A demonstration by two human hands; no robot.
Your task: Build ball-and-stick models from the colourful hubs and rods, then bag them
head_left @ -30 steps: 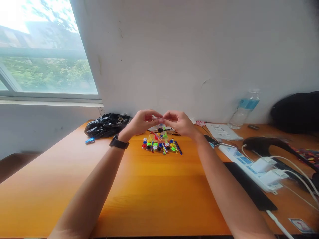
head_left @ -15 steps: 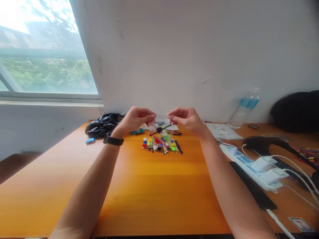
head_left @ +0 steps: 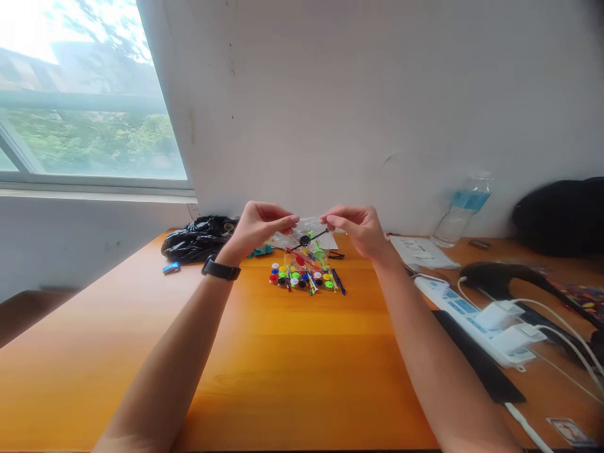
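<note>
My left hand (head_left: 257, 228) and my right hand (head_left: 356, 228) are raised above the orange table (head_left: 283, 352), each pinching one top corner of a small clear plastic bag (head_left: 306, 242). Coloured pieces and a black stick with a round end show inside the bag. Below the bag, on the table, lies a cluster of small coloured round pieces and thin sticks (head_left: 304, 279). My left wrist carries a black band (head_left: 220, 268).
A crumpled black plastic bag (head_left: 198, 238) lies at the back left beside a small blue item (head_left: 170, 268). On the right are a water bottle (head_left: 460, 211), papers (head_left: 422, 251), a white power strip with plugs and cables (head_left: 476, 318), and a dark bag (head_left: 561, 217).
My hands were together at the bag's top a second ago. They have moved apart, stretching the clear bag between them, and it now hangs lower over the coloured pieces.
</note>
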